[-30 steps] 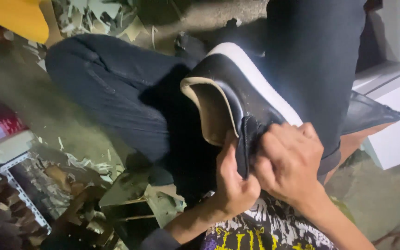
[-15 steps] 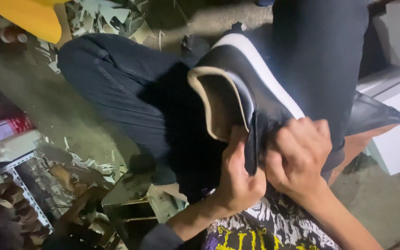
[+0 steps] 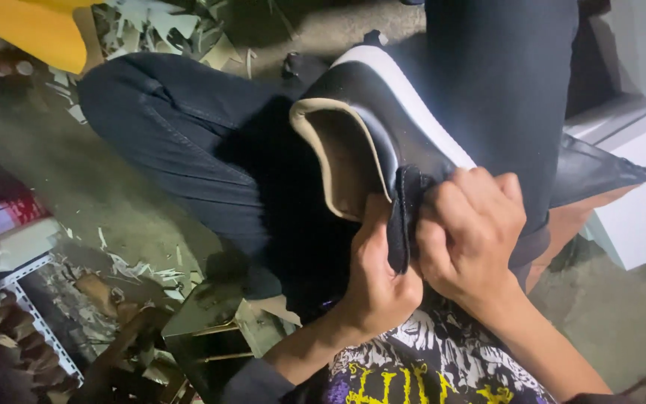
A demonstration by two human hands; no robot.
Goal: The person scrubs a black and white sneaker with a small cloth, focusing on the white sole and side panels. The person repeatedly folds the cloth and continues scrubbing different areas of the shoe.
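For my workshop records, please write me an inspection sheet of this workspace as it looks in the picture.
Surface: dirty floor, no bench; work rests on the lap.
Job's things: black shoe with white sole edge and tan lining, heel tab pinched.
Clutter: pale scraps, wire rack, white boxes, dark leather piece.
Grips: left hand and right hand both closed on the shoe's heel.
Cables: nothing seen.
Surroundings: dim light; yellow object top left.

Pale paper scraps (image 3: 151, 22) litter the grey concrete floor (image 3: 61, 172); a white box (image 3: 641, 209) sits beside a yellow plastic object (image 3: 35, 30).
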